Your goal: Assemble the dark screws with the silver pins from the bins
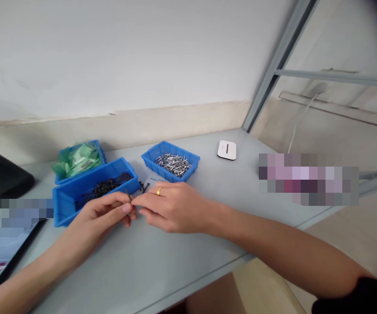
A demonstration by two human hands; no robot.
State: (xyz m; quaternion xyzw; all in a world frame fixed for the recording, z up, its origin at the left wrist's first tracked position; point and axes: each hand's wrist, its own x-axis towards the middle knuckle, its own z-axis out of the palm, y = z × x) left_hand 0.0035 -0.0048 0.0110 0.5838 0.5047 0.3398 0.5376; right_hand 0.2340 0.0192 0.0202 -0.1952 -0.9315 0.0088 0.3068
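My left hand (105, 213) pinches a thin black screw (128, 196) between thumb and fingers, above the table's front part. My right hand (178, 207), with a gold ring on one finger, meets it from the right. Its index fingertip touches the lower end of the screw, and the other fingers are curled; what they hold, if anything, is hidden. Just behind the right fingers lie a few loose black screws (144, 187) and a thin silvery piece (157, 179). A long blue bin (62, 205) of black screws stands behind my left hand.
Farther back, a blue bin (149, 161) holds silver screws or nails. Another blue bin (98, 150) at the left carries green plastic bags (77, 159). A white square device (227, 149) lies at the right, near a metal frame post (273, 74). A dark object (1, 174) stands far left.
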